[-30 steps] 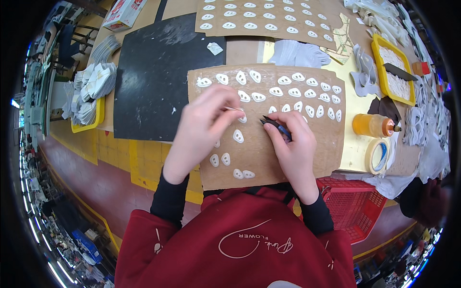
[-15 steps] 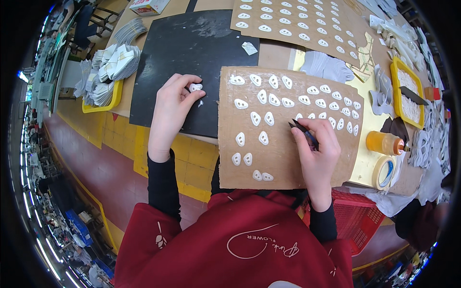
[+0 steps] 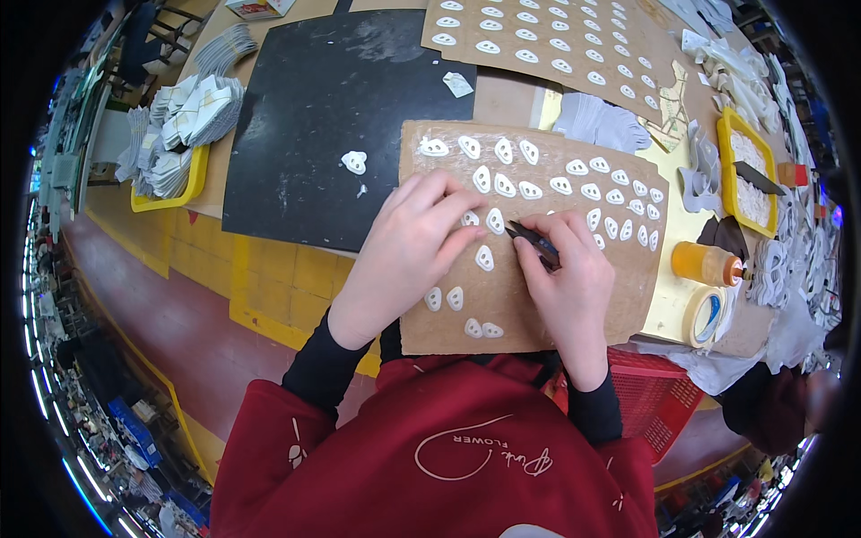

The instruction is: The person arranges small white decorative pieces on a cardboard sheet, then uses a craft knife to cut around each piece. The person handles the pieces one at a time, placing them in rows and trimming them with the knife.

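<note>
A brown cardboard sheet lies in front of me, dotted with small white pieces, each with two holes. My right hand is closed around black tweezers, whose tips point left, close to one white piece. Over the sheet's left part, my left hand has its thumb and forefinger apart, on either side of another white piece. Whether they touch it I cannot tell. On the black mat sits a small white lump, possibly several pieces together, with a tiny scrap below it.
A second cardboard sheet with white pieces lies farther back. At right are a yellow tray, an orange-filled bottle and a tape roll. Bundled white pieces fill a yellow bin at left. A red basket stands below.
My left hand has let go of the white lump on the black mat and moved right onto the cardboard. My right hand has shifted left with the tweezers. The view has drifted slightly.
</note>
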The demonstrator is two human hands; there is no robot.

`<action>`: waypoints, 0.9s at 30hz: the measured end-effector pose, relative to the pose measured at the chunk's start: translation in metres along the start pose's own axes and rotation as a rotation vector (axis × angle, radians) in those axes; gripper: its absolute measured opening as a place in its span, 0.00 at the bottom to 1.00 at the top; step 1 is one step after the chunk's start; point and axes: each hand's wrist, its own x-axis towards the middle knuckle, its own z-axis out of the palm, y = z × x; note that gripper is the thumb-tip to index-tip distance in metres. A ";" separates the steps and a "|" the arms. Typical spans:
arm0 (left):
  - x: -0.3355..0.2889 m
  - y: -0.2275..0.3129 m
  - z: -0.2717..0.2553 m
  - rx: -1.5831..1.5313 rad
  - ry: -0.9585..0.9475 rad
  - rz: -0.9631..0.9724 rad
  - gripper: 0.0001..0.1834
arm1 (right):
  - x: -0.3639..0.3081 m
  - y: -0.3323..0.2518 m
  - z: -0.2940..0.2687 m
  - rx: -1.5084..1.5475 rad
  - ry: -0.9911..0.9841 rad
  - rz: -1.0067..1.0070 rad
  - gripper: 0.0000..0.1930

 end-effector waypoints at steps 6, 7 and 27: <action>0.011 0.001 0.004 0.068 -0.106 0.145 0.12 | 0.002 0.007 0.002 0.036 -0.025 0.000 0.07; 0.013 0.001 0.003 0.086 -0.126 0.162 0.12 | 0.003 0.009 0.003 0.053 -0.033 0.000 0.06; 0.018 0.005 0.001 0.144 -0.196 0.186 0.11 | 0.000 0.013 0.000 0.174 -0.085 0.055 0.06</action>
